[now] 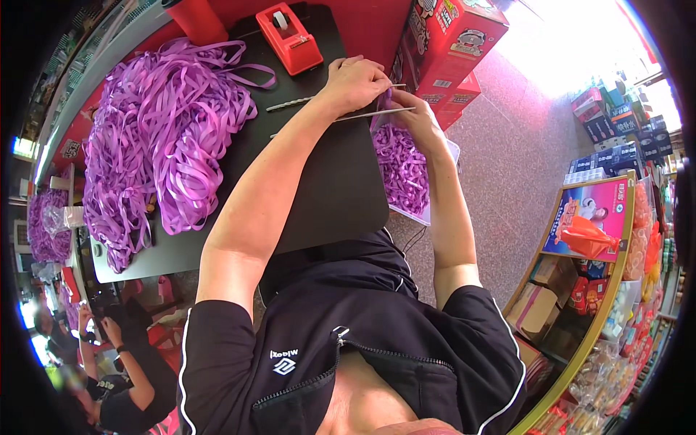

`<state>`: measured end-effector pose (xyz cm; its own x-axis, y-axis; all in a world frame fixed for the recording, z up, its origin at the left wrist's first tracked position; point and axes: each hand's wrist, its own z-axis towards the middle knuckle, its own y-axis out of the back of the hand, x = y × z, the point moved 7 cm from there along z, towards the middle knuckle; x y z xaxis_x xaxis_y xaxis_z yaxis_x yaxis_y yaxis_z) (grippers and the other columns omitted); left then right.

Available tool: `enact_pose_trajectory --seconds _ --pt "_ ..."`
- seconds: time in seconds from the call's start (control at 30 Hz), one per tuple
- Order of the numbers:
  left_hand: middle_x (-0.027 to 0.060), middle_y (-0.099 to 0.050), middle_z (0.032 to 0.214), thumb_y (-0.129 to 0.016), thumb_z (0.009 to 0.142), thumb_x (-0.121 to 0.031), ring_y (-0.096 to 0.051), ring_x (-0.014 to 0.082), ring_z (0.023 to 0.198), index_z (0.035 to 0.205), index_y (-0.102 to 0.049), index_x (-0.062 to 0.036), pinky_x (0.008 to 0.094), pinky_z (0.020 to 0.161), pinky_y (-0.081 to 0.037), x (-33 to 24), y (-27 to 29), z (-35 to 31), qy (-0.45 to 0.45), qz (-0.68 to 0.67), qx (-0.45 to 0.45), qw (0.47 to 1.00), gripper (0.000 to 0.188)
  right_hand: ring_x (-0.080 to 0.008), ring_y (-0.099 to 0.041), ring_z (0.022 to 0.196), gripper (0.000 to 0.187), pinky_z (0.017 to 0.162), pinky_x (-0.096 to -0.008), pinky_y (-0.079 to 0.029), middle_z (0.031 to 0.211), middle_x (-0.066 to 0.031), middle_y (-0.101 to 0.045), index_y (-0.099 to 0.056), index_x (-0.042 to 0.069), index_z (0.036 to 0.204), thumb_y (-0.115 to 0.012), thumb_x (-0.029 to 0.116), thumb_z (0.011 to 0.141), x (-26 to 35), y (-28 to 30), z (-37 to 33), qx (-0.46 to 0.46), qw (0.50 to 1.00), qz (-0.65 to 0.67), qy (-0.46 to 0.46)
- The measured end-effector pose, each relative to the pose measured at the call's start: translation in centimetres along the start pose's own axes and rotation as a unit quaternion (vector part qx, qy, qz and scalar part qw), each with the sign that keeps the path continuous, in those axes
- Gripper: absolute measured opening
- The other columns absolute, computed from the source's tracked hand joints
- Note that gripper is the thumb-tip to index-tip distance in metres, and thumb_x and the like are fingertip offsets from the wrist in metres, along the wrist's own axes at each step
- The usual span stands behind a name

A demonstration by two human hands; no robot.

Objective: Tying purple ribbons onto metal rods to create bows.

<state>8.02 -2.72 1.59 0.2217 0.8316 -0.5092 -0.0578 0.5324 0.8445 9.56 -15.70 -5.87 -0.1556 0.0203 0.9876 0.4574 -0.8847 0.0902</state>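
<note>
My left hand point(355, 83) is closed at the far right edge of the dark table point(319, 196), its fingertips at a short bit of purple ribbon point(386, 104). Facing it, my right hand point(419, 122) pinches that same ribbon. Two thin metal rods point(373, 114) run under my left forearm and jut past the table edge by my fingers; whether either hand grips them cannot be told. Below my hands, a white bin point(426, 216) holds many small purple ribbon pieces point(401, 163). A large heap of purple ribbon point(163, 130) covers the table's left side.
A red tape dispenser point(293, 47) and a red cylinder point(196, 22) stand at the table's far side. Red cartons point(457, 43) are stacked beyond the bin. A goods shelf point(573, 290) lines the right. Another person point(119, 362) sits at lower left.
</note>
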Motion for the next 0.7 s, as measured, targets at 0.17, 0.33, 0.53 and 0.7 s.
enact_pose_trajectory --seconds 0.17,0.33,0.53,0.7 --pt "0.0069 -0.054 0.126 -0.049 0.087 -0.037 -0.033 0.0269 0.131 0.098 -0.071 -0.0186 0.0424 0.106 -0.016 0.2 -0.1 -0.4 -0.016 -0.006 -0.010 1.000 0.031 -0.0041 -0.050 0.072 0.031 0.062 -0.0199 -0.039 0.082 0.0008 -0.062 -0.061 -0.004 0.106 -0.062 0.020 0.086 -1.0 -0.3 0.9 0.003 0.998 -0.013 -0.056" --pt "0.0096 -0.056 0.122 -0.056 0.084 -0.032 -0.046 0.0264 0.120 0.092 -0.072 -0.0130 0.0384 0.101 -0.029 -0.2 0.8 -0.5 -0.022 -0.032 -0.031 0.999 0.025 -0.0039 -0.048 0.067 0.023 0.060 -0.0202 -0.039 0.077 0.0029 -0.059 -0.064 0.000 0.100 -0.063 0.018 0.086 -3.1 -0.5 0.9 -0.034 0.997 0.050 -0.057" --pt "0.0130 -0.058 0.117 -0.066 0.078 -0.023 -0.058 0.0255 0.104 0.087 -0.071 -0.0062 0.0336 0.089 -0.044 -0.1 1.5 -0.7 -0.011 -0.100 -0.063 0.993 0.020 -0.0038 -0.050 0.068 0.020 0.061 -0.0197 -0.040 0.076 0.0028 -0.059 -0.063 0.000 0.095 -0.065 0.014 0.081 -4.8 -0.6 0.1 -0.036 0.997 0.063 -0.035" --pt "0.0131 -0.058 0.118 -0.068 0.077 -0.024 -0.057 0.0247 0.105 0.089 -0.071 -0.0058 0.0329 0.088 -0.044 -0.1 1.3 -0.5 -0.027 -0.085 -0.064 0.994 0.022 -0.0149 -0.062 0.067 0.023 0.064 -0.0289 -0.047 0.072 -0.0105 -0.065 -0.067 0.004 0.095 -0.063 0.018 0.078 -8.6 -0.1 -0.8 -0.049 0.991 -0.121 0.008"
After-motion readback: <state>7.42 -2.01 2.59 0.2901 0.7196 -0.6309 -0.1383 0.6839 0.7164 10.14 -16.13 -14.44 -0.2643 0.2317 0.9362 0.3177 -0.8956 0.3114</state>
